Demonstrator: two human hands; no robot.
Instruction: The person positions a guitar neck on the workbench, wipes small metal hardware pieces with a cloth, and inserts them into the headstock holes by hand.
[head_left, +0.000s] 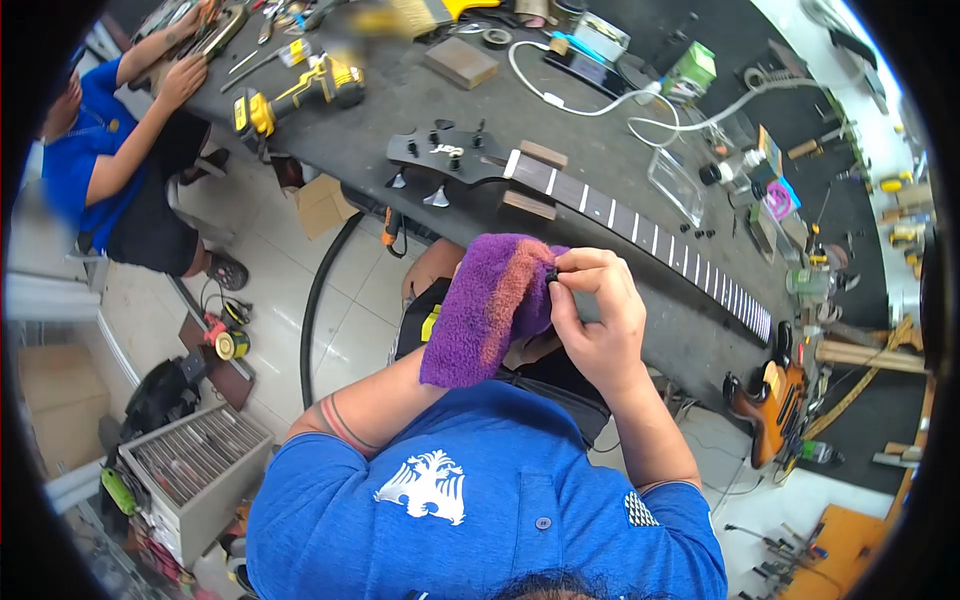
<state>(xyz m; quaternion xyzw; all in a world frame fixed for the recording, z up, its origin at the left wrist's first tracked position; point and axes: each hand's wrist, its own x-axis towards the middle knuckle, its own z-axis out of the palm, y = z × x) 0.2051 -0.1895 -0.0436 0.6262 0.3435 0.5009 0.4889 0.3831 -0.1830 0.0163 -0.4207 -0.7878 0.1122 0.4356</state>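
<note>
A purple towel (480, 310) with an orange-brown stripe drapes over my left hand, hiding most of its fingers; the hand grips it from below. My right hand (605, 315) pinches a small black knob-like piece (552, 275) between thumb and fingertips, against the towel's right edge. Just beyond my hands lies an electric guitar, its black headstock (440, 157) to the left and its dark fretboard (640, 236) running right to the sunburst body (770, 410). Tuners sit on the headstock. Wooden blocks (530, 204) flank the neck near the nut.
On the dark workbench (380, 125) lie a yellow cordless drill (300, 97), a wooden block (461, 63), a white cable (590, 110) and several small black pieces (700, 233). A person in blue (100, 160) works at the far left. A drawer unit (195, 470) stands lower left.
</note>
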